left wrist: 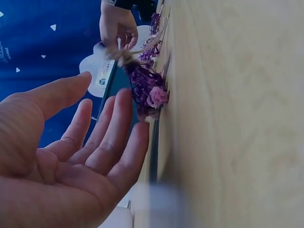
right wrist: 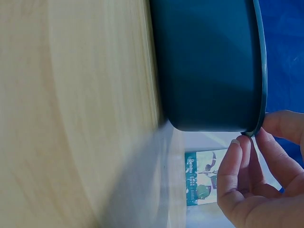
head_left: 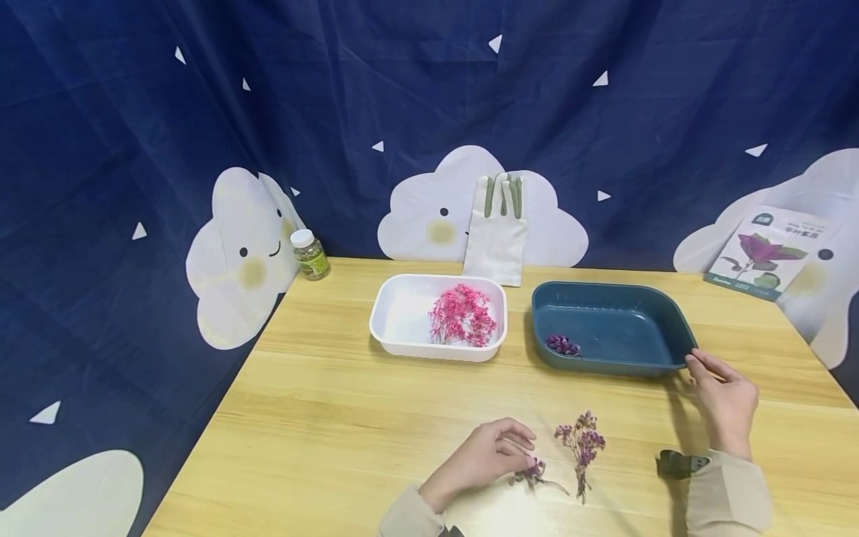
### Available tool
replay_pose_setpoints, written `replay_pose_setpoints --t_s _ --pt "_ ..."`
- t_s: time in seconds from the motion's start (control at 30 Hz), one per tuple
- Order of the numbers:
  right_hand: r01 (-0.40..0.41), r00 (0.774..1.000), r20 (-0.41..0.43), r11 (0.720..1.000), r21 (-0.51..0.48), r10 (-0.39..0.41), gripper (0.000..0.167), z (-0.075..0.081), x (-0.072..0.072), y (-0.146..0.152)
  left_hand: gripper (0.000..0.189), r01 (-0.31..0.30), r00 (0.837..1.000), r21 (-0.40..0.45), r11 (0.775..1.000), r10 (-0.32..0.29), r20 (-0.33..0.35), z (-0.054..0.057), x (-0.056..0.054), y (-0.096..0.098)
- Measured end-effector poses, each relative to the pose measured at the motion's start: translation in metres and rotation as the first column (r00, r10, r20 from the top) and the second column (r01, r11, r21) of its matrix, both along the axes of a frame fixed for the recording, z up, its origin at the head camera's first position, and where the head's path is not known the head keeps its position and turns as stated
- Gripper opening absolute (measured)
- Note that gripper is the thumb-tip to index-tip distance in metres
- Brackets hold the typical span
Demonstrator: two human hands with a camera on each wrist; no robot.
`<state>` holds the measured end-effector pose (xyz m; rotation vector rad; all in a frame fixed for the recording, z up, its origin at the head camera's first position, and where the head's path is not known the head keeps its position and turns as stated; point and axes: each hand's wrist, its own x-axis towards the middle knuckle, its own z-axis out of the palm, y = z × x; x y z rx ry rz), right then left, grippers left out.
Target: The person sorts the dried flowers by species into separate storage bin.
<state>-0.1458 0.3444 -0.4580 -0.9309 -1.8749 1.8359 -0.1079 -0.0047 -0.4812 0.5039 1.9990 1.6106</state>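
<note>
My left hand (head_left: 485, 456) is at a small sprig of dried purple flowers (head_left: 535, 471) lying on the table. In the left wrist view its fingers are loosely bent, the thumb is well apart, and the fingertips reach the purple blossoms (left wrist: 145, 88). Beside it lies a second, taller purple sprig (head_left: 582, 445). My right hand (head_left: 728, 399) pinches the rim of a dark teal tray (head_left: 620, 328) at its near right corner; the right wrist view shows thumb and finger at that rim (right wrist: 264, 71). Inside the tray, at the left, is a purple flower cluster (head_left: 562, 344).
Left of the teal tray stands a white tray (head_left: 403, 313) holding pink dried flowers (head_left: 463, 317). Behind it a pair of gloves (head_left: 495, 239) leans against the curtain. A capped jar (head_left: 310, 255) is at the back left, and a seed packet (head_left: 768, 253) at the back right.
</note>
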Motion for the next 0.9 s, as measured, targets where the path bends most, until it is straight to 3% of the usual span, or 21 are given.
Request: replay_pose_setpoints --t_s 0.27,0.53,0.9 --pt "-0.001 1.0 0.0 1.0 0.001 0.001 0.022 -0.001 -0.0003 0.0008 0.03 -0.02 1.0 -0.018 1.0 0.02 -0.009 0.0014 -0.0009 0.0004" --pt "-0.004 1.0 0.014 1.0 0.017 0.004 0.022 -0.0006 -0.0004 0.0006 0.025 0.053 0.998 -0.044 0.998 -0.052 0.032 -0.0002 0.0018 0.0022" --pt "-0.001 1.0 0.008 1.0 -0.027 0.001 0.021 0.0007 -0.0003 0.0 0.027 0.091 0.996 -0.126 0.988 -0.09 0.013 -0.003 0.0017 0.0032"
